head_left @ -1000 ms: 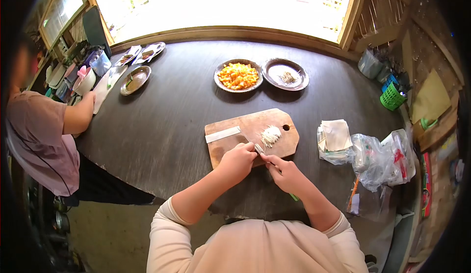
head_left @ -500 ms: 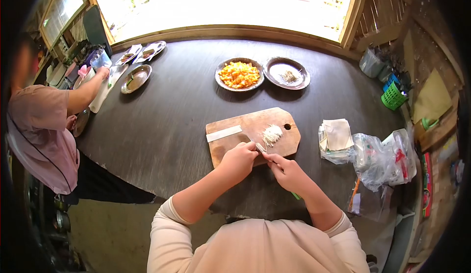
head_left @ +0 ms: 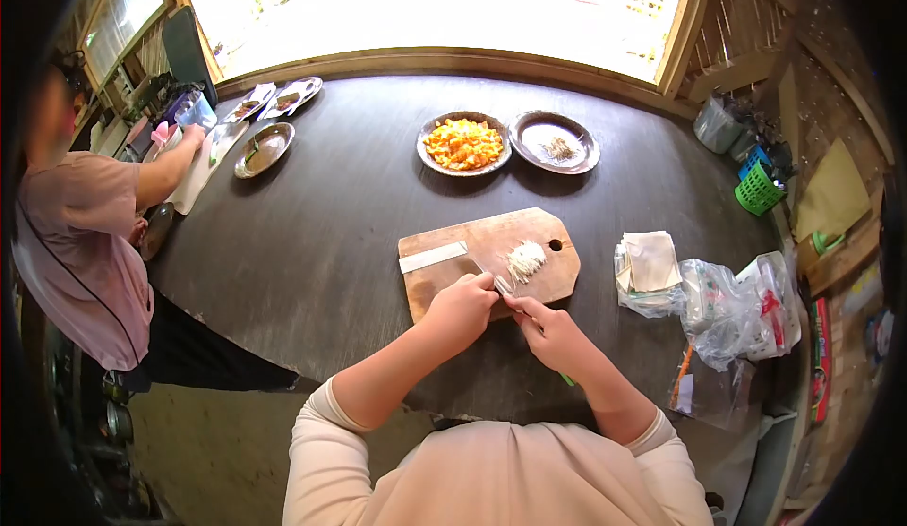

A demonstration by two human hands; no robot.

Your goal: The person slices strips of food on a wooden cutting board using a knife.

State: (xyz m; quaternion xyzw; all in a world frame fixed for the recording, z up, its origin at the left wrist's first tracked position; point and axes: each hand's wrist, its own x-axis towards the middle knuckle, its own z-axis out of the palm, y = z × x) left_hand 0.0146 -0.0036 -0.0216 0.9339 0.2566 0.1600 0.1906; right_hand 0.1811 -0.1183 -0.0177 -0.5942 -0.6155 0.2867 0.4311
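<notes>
Left hand point(head_left: 465, 310): fingers are closed; a small white piece point(head_left: 504, 286) is apparently pinched at the tips, over the board's near side.
Right hand point(head_left: 550, 339): fingers are closed round a green-ended tool point(head_left: 567, 379), probably a knife; its blade cannot be clearly made out.
Cutting board point(head_left: 515, 227): white shreds point(head_left: 526, 260) are heaped near the hole point(head_left: 556, 245); a white strip point(head_left: 434, 258) is laid at left.
Slicing: strokes are best kept thin, fingertips tucked back.

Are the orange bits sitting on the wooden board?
No, the orange bits are in a round dish beyond the wooden board, which has a pile of white shreds on it.
</notes>
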